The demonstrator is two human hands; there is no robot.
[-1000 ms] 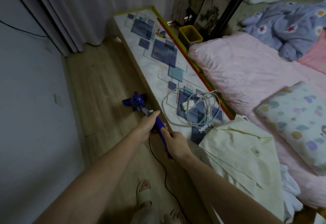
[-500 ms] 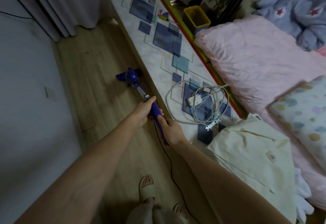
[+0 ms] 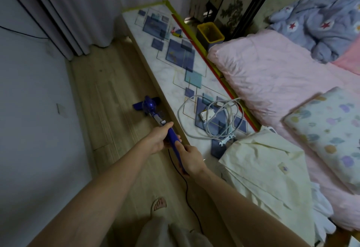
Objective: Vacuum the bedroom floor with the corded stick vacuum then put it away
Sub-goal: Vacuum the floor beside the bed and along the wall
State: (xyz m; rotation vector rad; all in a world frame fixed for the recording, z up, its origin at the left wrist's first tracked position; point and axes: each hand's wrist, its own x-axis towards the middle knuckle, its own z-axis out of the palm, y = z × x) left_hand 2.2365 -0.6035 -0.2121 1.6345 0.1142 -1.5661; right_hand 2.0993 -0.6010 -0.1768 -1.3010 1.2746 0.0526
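Wood floor point(image 3: 101, 110): my left hand point(image 3: 158, 139) and right hand point(image 3: 191, 158) grip the vacuum point(image 3: 150, 108), its long axis parallel to the counter point(image 3: 175, 67) edge, head pointing away toward the curtain point(image 3: 74, 9).

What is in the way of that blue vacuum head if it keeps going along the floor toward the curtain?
Nothing visible. The vacuum head sits on bare wooden floor beside the low patterned bench, and the strip ahead, up to the curtain, shows no objects. The black cord trails behind, near the person's feet.

Both hands point(image 3: 175, 145) have pushed the vacuum point(image 3: 150, 107) farther forward along the floor point(image 3: 109, 94).
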